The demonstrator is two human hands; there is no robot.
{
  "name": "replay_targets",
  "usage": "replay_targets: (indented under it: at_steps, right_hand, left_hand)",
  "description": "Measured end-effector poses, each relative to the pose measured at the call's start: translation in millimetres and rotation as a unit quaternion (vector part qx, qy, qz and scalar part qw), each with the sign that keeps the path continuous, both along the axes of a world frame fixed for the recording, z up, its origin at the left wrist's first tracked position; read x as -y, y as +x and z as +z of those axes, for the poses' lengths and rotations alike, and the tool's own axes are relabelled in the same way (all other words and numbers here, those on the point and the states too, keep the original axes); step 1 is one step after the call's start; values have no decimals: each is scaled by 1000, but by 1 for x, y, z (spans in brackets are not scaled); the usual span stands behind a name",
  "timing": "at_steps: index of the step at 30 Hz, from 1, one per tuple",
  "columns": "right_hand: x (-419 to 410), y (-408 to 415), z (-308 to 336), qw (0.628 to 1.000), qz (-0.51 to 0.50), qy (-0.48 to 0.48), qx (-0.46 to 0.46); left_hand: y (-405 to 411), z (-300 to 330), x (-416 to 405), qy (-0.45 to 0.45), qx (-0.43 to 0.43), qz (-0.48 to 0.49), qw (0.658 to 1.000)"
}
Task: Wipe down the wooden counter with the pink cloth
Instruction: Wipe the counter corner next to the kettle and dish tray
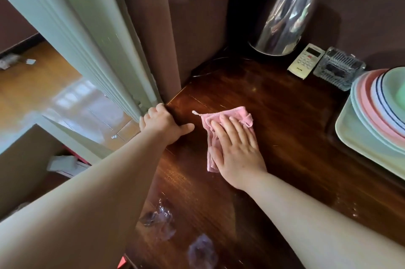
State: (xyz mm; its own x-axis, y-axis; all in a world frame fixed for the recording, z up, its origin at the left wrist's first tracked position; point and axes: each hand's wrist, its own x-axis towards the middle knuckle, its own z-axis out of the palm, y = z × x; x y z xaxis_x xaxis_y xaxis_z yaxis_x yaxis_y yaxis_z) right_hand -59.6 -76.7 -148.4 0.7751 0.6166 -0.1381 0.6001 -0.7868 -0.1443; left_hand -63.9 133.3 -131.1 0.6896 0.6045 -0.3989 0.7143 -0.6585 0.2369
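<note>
Right hand (237, 150) flat, fingers spread, pressing pink cloth (228, 118) onto wooden counter (285, 137). Left hand (163, 125) grips the counter edge just beside. We'd flag the remote (305, 60) and plates (377, 102) beyond: wide strokes could knock them.

left grip (163, 123) curled over an edge, right grip (237, 148) flat, fingers straight
</note>
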Motion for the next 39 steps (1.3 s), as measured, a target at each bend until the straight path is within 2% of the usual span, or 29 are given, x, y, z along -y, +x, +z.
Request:
replay_targets:
  at_steps: [5, 8, 11, 15, 18, 21, 24, 29, 33, 39]
  right_hand:
    - [-36, 22, 7, 999, -32, -23, -14]
    - [-22, -15, 6, 1000, 2, -25, -6]
    - [-27, -11, 4, 1000, 0, -14, -14]
    - [-64, 23, 5, 999, -30, -17, -9]
    - [-66, 12, 5, 1000, -17, -15, -13]
    - [-51, -10, 3, 1000, 7, 1, -8]
    - [-67, 12, 3, 1000, -6, 9, -4]
    - [-86, 23, 4, 1000, -19, -9, 3]
    - [-72, -12, -2, 1000, 17, 7, -2]
    - [-113, 24, 3, 1000, -13, -5, -18]
  left_hand:
    - [-6, 3, -1, -33, 39, 5, 999]
    - [-6, 3, -20, -97, 44, -8, 994]
    - [-9, -1, -44, -156, 59, -21, 986]
    - [-17, -11, -57, -240, 116, 39, 963]
    - [-23, -14, -65, -294, 169, 84, 937]
    - [-30, -15, -67, -284, 214, 73, 932]
    - [-46, -16, -74, -265, 186, 60, 944]
    - [-72, -15, -79, -278, 153, 133, 939]
    - [-71, -16, -75, -295, 156, 172, 927]
    - [-72, -14, -70, -265, 201, 156, 930]
